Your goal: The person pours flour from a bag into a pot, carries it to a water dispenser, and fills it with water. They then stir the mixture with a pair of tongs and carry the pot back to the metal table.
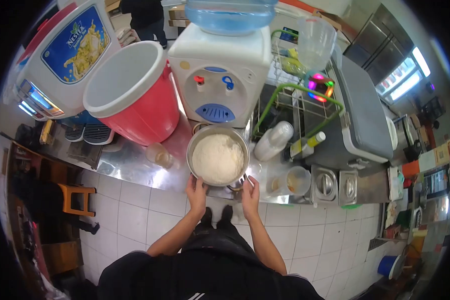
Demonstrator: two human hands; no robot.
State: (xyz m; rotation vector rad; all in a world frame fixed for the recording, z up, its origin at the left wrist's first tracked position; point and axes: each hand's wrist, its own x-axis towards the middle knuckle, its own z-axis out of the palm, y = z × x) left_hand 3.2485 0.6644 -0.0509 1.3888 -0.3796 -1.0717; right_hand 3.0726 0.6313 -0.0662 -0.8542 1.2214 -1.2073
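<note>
A round metal pot stands in front of me at the counter's near edge, filled with a pale, fine-grained dry food whose kind I cannot make out. Its surface is uneven toward the upper right. My left hand is closed on the pot's lower left side. On the lower right, my right hand grips the pot beside its near handle. Some fingertips are hidden against the pot wall. A clear cup is left of the pot; stacked white cups stand to its right.
Behind the pot is a water dispenser, with a large red bucket on its left. A green wire rack, a grey-lidded cooler, a plastic tub and lidded steel containers line the right. An orange stool stands lower left.
</note>
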